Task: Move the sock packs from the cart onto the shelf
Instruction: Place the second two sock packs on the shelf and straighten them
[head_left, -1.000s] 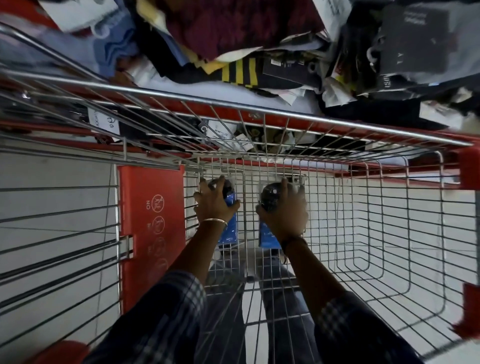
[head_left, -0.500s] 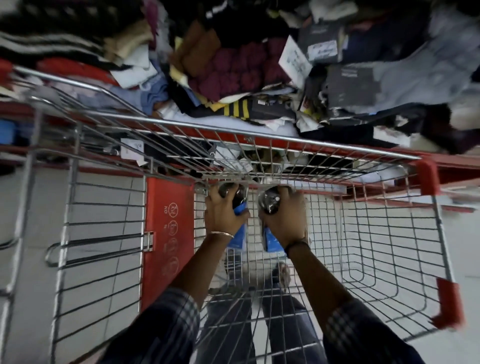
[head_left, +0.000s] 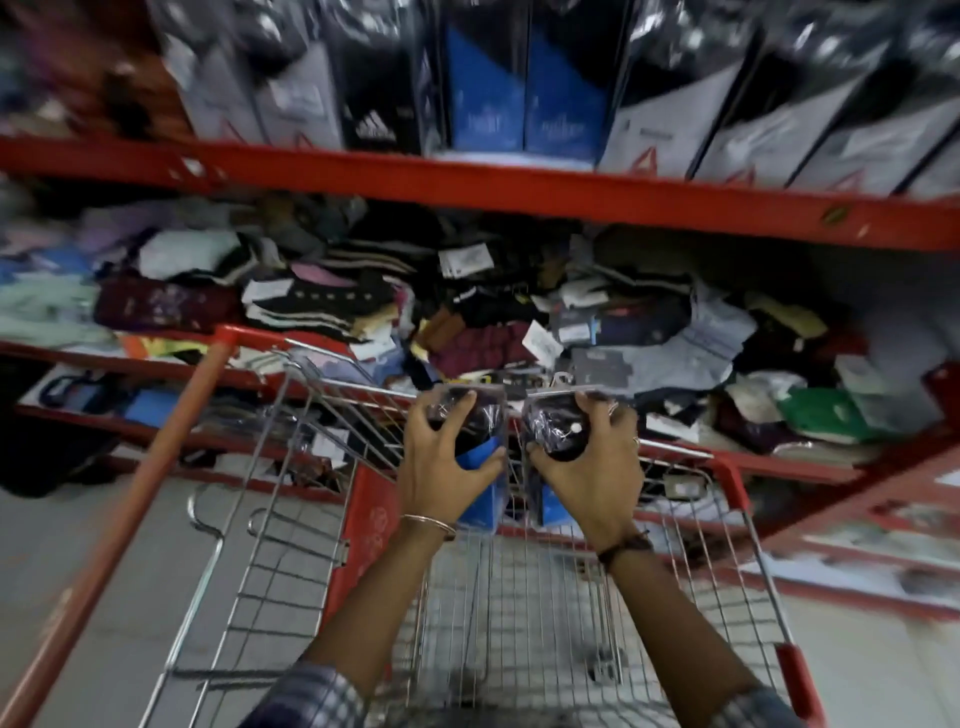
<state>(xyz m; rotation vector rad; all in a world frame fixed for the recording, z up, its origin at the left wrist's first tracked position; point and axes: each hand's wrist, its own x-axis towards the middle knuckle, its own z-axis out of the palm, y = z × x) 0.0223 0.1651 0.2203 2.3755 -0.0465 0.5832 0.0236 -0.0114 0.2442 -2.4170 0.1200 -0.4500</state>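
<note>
My left hand (head_left: 441, 467) grips one sock pack (head_left: 480, 415), a clear plastic sleeve with dark socks and a blue card. My right hand (head_left: 592, 465) grips a second, similar sock pack (head_left: 553, 423). Both packs are held upright, side by side, above the front rim of the wire cart (head_left: 498, 613). They sit in front of the lower red shelf (head_left: 810, 470). An upper red shelf (head_left: 519, 195) carries standing sock packs (head_left: 519, 98) in blue, black and white.
The lower shelf is piled with loose socks and clothing (head_left: 467, 322) with paper tags. A red cart handle (head_left: 130, 509) slants across the left. A red child-seat flap (head_left: 371, 530) stands inside the cart. Pale floor tiles lie to the left.
Both hands have lifted the two packs from the cart's bottom up to its front rim. The view has tilted upward, bringing the upper shelf into sight.
</note>
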